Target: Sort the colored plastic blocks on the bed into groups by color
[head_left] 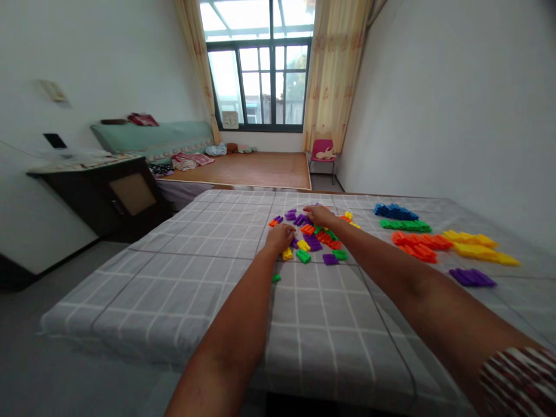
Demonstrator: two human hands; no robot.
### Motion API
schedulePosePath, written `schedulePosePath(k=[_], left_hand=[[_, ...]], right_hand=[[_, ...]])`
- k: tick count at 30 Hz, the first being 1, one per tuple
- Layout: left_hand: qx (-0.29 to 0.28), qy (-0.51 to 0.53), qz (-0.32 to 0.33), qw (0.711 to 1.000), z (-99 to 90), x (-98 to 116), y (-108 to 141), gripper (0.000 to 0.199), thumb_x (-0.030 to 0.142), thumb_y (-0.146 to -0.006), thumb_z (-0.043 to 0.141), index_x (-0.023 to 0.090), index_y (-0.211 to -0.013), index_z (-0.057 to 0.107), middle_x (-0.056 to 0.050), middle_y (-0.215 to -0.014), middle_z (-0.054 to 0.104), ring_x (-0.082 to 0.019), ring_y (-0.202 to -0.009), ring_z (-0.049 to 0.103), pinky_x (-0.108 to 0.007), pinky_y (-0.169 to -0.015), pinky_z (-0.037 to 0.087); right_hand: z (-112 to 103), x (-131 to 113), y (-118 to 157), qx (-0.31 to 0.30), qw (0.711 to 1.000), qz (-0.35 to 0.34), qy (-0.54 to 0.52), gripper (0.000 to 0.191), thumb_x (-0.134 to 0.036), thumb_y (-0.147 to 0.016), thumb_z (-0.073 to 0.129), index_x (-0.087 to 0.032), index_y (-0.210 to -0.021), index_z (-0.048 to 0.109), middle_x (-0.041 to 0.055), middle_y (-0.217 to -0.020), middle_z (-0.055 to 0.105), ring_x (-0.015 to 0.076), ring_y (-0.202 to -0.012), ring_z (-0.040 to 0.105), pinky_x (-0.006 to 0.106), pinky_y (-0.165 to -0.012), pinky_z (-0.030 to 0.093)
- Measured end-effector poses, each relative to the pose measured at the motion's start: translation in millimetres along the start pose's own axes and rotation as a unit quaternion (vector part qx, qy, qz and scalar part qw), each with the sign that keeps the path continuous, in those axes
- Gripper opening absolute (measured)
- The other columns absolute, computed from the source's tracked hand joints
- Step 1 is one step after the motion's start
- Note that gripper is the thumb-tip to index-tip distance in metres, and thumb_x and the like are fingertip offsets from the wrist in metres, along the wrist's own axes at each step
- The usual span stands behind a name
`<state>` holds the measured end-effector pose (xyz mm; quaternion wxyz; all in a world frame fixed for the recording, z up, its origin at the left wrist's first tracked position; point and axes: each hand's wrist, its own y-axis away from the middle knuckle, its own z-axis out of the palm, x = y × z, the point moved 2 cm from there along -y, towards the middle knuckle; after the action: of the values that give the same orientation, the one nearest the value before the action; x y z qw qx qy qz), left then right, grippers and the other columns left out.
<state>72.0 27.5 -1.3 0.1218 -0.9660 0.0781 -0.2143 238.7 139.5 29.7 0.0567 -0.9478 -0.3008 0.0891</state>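
Note:
A loose mixed pile of small plastic clips (313,242), which look like clothes pegs, lies on the checked cloth in purple, orange, green and yellow. At the pile's left edge is my left hand (281,236), its fingers curled together near a purple and a yellow clip (287,253). My right hand (320,215) reaches over the far side, fingers bent down close to the purple clips (300,219). What either hand's fingertips hold, if anything, is too small to make out. Nearer to me lie a purple clip (330,260) and a green clip (340,255).
On the right, clips lie grouped by colour: blue (395,211), green (405,226), orange (419,244), yellow (482,248) and purple (472,277). The grey checked cloth (174,289) covers the table. Beyond are a bed (260,168), a pink chair (322,149) and a dark cabinet (108,197).

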Motion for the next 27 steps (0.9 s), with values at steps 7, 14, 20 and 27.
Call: schedulePosePath(k=[7, 14, 20, 27], left_hand=[[0.005, 0.057, 0.14, 0.988, 3.2, 28.1, 4.4, 0.032, 0.033, -0.09, 0.055, 0.023, -0.117, 0.068, -0.006, -0.119, 0.067, -0.02, -0.113, 0.058, -0.032, -0.102, 0.043], [0.026, -0.001, 0.028, 0.999, -0.7, 25.0, 4.5, 0.03, 0.039, -0.086, 0.06, 0.023, -0.11, 0.069, -0.008, -0.11, 0.064, -0.021, -0.102, 0.061, -0.03, -0.087, 0.048], [0.092, 0.075, -0.105, 0.987, -14.3, 3.2, -4.3, 0.028, 0.031, -0.094, 0.048, 0.019, -0.109, 0.068, -0.006, -0.104, 0.071, -0.016, -0.094, 0.064, -0.025, -0.082, 0.046], [0.08, 0.022, -0.216, 0.973, -26.4, -23.4, 6.2, 0.035, 0.033, -0.094, 0.041, 0.022, -0.101, 0.073, -0.009, -0.097, 0.074, -0.021, -0.089, 0.067, -0.027, -0.072, 0.045]], right_hand=[[6.4, -8.8, -11.3, -0.123, 0.977, -0.055, -0.163, 0.041, -0.019, -0.083, 0.065, -0.018, -0.125, 0.063, 0.0058, -0.099, 0.075, 0.0165, -0.08, 0.068, 0.023, -0.07, 0.052], [-23.1, 22.2, 11.1, -0.109, 0.982, -0.029, -0.151, 0.03, -0.042, -0.083, 0.065, -0.014, -0.083, 0.073, 0.0055, -0.074, 0.071, 0.0135, -0.063, 0.059, 0.023, -0.057, 0.042], [-22.1, 40.3, 30.1, -0.117, 0.976, -0.013, -0.183, 0.048, -0.059, -0.084, 0.052, -0.014, -0.075, 0.067, 0.0013, -0.063, 0.06, 0.0105, -0.055, 0.048, 0.023, -0.053, 0.036], [-23.7, 32.1, 20.9, -0.103, 0.981, -0.018, -0.164, 0.042, -0.051, -0.086, 0.052, -0.015, -0.073, 0.068, 0.0024, -0.065, 0.064, 0.0123, -0.06, 0.054, 0.023, -0.057, 0.039]])
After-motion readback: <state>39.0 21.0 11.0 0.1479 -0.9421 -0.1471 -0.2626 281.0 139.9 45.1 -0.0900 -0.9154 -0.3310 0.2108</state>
